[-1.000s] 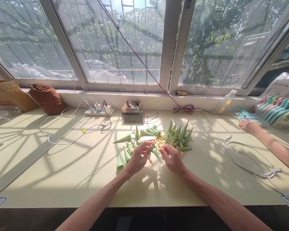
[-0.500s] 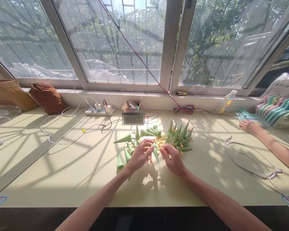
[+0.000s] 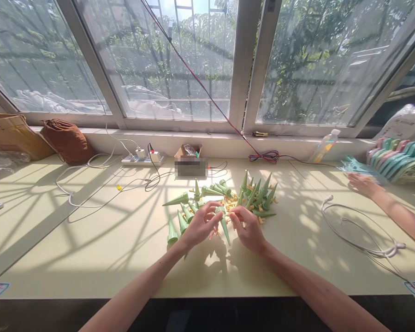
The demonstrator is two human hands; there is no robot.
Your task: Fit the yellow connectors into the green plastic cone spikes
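Green cone [image 3: 224, 230], pinched between thumb and fingers of the left hand [image 3: 203, 223], points its tip down over the table [image 3: 124, 258]; the right hand [image 3: 246, 228] has thumb and fingertips close together beside the cone's wide end, though whether they grip anything I cannot tell. Just beyond lie yellow bits [image 3: 230, 201], between left cones [image 3: 172, 230] and right cones [image 3: 259, 196]. Farther off sit a box [image 3: 190, 151] and coiled wires [image 3: 268, 157]; at far right is another person's hand [image 3: 363, 184]

1. tapered green plastic cone [image 3: 224, 228]: tilted, wide end up, tip pointing down.
2. other green plastic cones [image 3: 172, 233]: clustered, some upright, some lying.
3. small yellow plastic pieces [image 3: 230, 201]: loosely heaped among them.
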